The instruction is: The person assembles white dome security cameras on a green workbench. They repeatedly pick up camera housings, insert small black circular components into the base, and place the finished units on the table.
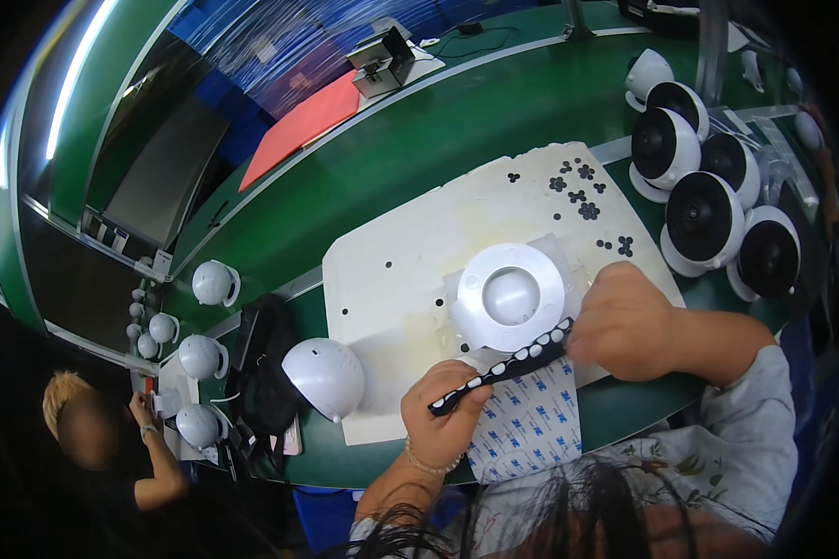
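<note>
My left hand (443, 410) is closed around one end of a black strip with a row of white round spots (503, 366). At the strip's other end, my right hand (623, 321) is curled with its fingertips pressed together; what they pinch is hidden. Just beyond the strip, a white round base with a raised ring (510, 296) lies on a pale board (410, 238). Under the strip is a white sheet with blue print (529, 424). Clusters of small black dots (588, 211) stick to the board's far right, with single dots scattered elsewhere.
A white dome-shaped housing (324, 377) sits at the board's left edge, beside a black bag (263, 373). White cameras with black fronts (704, 216) crowd the right side. A metal box (380, 63) stands at the back. A co-worker (112, 438) sits far left near more white housings (200, 358).
</note>
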`<state>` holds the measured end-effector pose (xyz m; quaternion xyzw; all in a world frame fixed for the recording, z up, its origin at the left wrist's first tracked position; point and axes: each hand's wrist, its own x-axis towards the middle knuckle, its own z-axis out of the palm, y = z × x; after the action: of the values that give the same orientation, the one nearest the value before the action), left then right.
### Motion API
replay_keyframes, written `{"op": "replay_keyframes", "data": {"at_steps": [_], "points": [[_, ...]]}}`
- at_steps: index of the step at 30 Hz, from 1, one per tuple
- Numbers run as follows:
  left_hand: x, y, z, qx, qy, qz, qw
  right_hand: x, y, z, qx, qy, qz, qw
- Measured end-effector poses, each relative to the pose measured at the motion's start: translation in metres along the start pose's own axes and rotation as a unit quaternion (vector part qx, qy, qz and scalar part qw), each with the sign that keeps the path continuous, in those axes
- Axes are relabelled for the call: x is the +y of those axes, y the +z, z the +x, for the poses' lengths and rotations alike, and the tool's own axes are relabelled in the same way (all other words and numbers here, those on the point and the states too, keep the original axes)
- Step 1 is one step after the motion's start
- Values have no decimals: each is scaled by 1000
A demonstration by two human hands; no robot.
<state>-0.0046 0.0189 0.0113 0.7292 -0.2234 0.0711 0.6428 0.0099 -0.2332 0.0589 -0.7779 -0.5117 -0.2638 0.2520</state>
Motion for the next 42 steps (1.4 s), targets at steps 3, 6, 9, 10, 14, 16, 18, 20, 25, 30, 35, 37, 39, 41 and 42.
{"op": "replay_keyframes", "data": {"at_steps": [3,6,9,10,14,16,18,20,25,30,35,37,39,41,42], "points": [[3,-1,0,-8,42,41,998,-7,15,8,188,82,113,972],[-1,3,1,-12,85,56,995,-20,30,20,170,80,135,973],[1,6,-3,5,75,68,995,-23,26,27,85,48,136,986],[0,5,-1,-8,86,80,993,-22,26,27,63,31,138,988],[8,4,6,-14,119,155,981,-24,27,16,29,-89,142,985],[5,7,5,55,163,209,963,-24,16,18,-36,-37,225,973],[11,9,7,43,192,280,940,-14,26,15,96,35,157,982],[7,10,6,-22,202,314,927,-1,15,23,141,107,114,978],[4,11,-1,-75,221,370,899,26,25,32,185,288,336,878],[3,10,-1,-87,220,359,903,28,23,30,133,314,326,881],[2,10,-2,-86,212,359,905,28,26,28,137,293,283,903],[2,10,-2,-87,211,359,905,28,25,27,122,270,221,929],[1,10,-1,-88,210,357,906,28,28,25,135,275,238,922],[2,10,-2,-87,208,356,907,28,30,25,158,285,277,904],[2,10,-2,-87,207,355,908,28,30,26,172,293,307,889]]}}
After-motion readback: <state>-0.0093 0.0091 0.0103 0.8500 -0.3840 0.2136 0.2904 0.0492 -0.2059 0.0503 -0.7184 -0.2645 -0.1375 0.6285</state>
